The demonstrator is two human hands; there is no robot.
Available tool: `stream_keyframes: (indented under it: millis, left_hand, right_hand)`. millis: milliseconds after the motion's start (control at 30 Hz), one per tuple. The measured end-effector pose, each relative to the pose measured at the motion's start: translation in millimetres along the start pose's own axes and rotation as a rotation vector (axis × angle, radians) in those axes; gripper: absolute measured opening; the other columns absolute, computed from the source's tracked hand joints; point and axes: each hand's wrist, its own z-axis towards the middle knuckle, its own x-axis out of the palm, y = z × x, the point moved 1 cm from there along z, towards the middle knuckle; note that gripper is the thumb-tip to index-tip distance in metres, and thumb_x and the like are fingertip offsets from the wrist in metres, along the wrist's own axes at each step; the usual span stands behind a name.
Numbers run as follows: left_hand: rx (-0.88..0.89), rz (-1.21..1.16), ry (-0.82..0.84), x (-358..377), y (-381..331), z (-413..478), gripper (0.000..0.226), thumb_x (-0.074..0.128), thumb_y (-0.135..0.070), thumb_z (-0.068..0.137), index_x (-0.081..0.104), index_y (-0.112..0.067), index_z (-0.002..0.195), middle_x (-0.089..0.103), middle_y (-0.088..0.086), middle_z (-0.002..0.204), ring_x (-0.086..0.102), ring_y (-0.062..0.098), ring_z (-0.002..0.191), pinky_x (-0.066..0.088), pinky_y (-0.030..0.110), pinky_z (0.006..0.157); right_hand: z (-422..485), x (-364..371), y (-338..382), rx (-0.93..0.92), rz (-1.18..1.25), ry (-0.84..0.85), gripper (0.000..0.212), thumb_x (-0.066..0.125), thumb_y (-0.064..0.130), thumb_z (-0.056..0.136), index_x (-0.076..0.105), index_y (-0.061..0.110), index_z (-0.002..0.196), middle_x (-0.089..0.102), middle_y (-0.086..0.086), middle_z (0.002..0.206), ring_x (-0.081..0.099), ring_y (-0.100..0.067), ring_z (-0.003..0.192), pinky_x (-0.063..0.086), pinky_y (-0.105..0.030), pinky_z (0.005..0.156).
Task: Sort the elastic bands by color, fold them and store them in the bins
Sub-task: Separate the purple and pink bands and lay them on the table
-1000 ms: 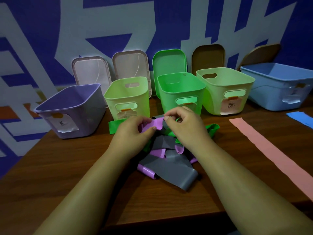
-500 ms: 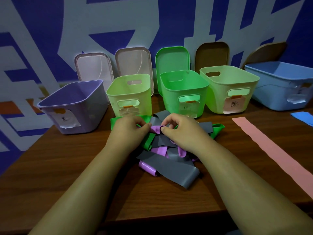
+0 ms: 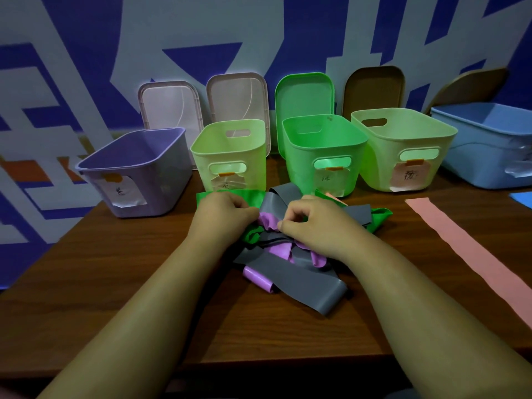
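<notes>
1. I am watching a tangled heap of thin, flat, ribbon-like elastic bands lying on the wood-grain desk [image 3: 115, 269], just in front of the bins. A wide matte grey band [image 3: 302, 283] is curling across the near side. A green band [image 3: 230, 194] is poking out at the back. A purple band [image 3: 267, 221] is threading through the middle in soft, crumpled loops.
2. A long pink band [image 3: 472, 254] is lying flat and straight on the desk, well to the right of the heap.
3. Five smooth, open plastic bins with rounded corners are standing in a row behind the heap: a purple bin [image 3: 135, 171], a light green bin [image 3: 230, 156], a green bin [image 3: 322, 151], a pale yellow-green bin [image 3: 403, 145] and a blue bin [image 3: 489, 145].
4. The left hand [image 3: 224, 214] is resting on top of the heap with its fingers curled in, pinching the bunched upper end of the purple band.
5. The right hand [image 3: 313, 226] is sitting just beside it, fingers curled tight, with thumb and forefinger pinching the same purple band. The two hands are nearly touching.
</notes>
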Motion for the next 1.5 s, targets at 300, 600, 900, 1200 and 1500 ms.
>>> stream_keyframes:
  millis: [300,600,900,1200,1500]
  left_hand:
    - [0.347,0.235,-0.282,-2,3,3,0.016,0.078,-0.040,0.090,0.077,-0.025,0.094,0.062,-0.001,0.104,0.051,0.029,0.105,0.047,0.042,0.088]
    - [0.647,0.130,0.092,-5,-12,-12,0.007,0.075,-0.026,0.092,0.070,-0.031,0.091,0.063,-0.013,0.088,0.058,0.005,0.083,0.050,0.033,0.072]
    - [0.829,0.191,0.088,-6,-3,-4,0.013,0.084,-0.021,0.087,0.084,-0.027,0.099,0.066,-0.011,0.097,0.063,0.009,0.090,0.055,0.036,0.075]
    - [0.894,0.232,0.036,-10,-7,-12,0.009,0.078,-0.025,0.092,0.083,-0.025,0.100,0.066,-0.010,0.103,0.062,0.013,0.095,0.056,0.040,0.073]
    - [0.861,0.277,0.060,-17,-6,-12,0.005,0.068,-0.030,0.087,0.073,-0.028,0.088,0.056,-0.012,0.108,0.052,0.014,0.104,0.051,0.042,0.084]
  right_hand:
    - [-1,-2,2,0.053,0.122,-0.049,0.015,0.067,0.033,0.098,0.076,0.030,0.086,0.075,0.007,0.071,0.075,-0.025,0.063,0.059,-0.037,0.064]
    - [-1,-2,6,0.151,0.146,-0.029,0.020,0.068,0.033,0.094,0.080,0.026,0.081,0.074,0.006,0.064,0.075,-0.027,0.063,0.052,-0.023,0.054]
    - [0,-2,7,0.189,0.193,-0.025,0.018,0.071,0.036,0.092,0.084,0.029,0.081,0.076,0.002,0.069,0.075,-0.026,0.077,0.053,-0.026,0.060]
    - [3,-4,4,0.205,0.271,-0.135,0.019,0.071,0.031,0.091,0.082,0.022,0.079,0.072,0.000,0.063,0.058,-0.009,0.054,0.048,-0.029,0.059]
    - [8,-15,-6,0.183,0.334,-0.416,0.019,0.070,0.030,0.097,0.081,0.024,0.082,0.075,0.012,0.074,0.068,-0.005,0.067,0.057,-0.032,0.067]
